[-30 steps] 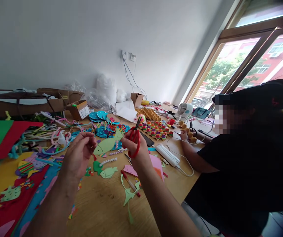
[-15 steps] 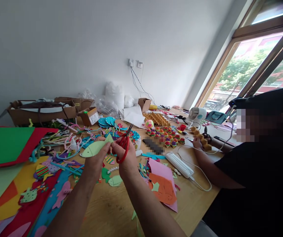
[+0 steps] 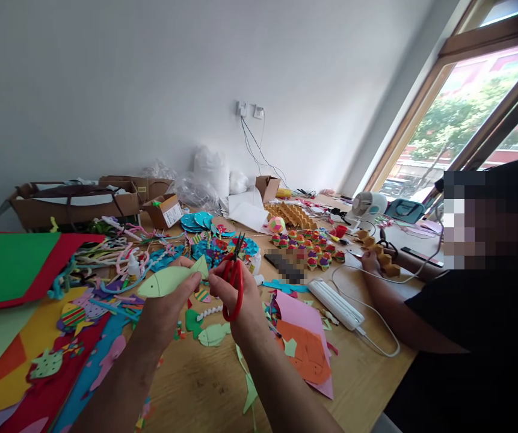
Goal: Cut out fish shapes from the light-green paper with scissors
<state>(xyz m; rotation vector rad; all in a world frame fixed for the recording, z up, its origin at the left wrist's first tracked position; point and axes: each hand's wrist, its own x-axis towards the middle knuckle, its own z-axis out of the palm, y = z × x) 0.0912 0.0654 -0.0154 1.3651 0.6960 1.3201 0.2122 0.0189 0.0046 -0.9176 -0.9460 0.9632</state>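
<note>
Between the thumb and fingers of my left hand [image 3: 165, 310] is a light green fish cutout [image 3: 163, 281], its head pointing left and its tail rising toward the right. A gill line and an eye are drawn on it. My right hand [image 3: 245, 300] is closed around red-handled scissors [image 3: 236, 285], whose dark blades point up and away. The right fingertips are close beside the fish's tail; I cannot tell if they touch it. Below the hands, a second light green fish [image 3: 213, 335] lies on the wooden table [image 3: 195, 385]. A green paper scrap [image 3: 250, 394] hangs or lies near my right forearm.
Coloured sheets [image 3: 10, 264] cover the left side. Pink and orange sheets [image 3: 306, 355] and a white power strip [image 3: 335, 304] lie at right. Painted egg cartons [image 3: 306, 243] stand behind. A co-worker's hand [image 3: 370, 261] is at a cardboard egg tray [image 3: 387, 264].
My right hand with the scissors has moved slightly right and down, away from the fish's tail. The left hand with the fish has shifted a little left and down. The view has turned slightly.
</note>
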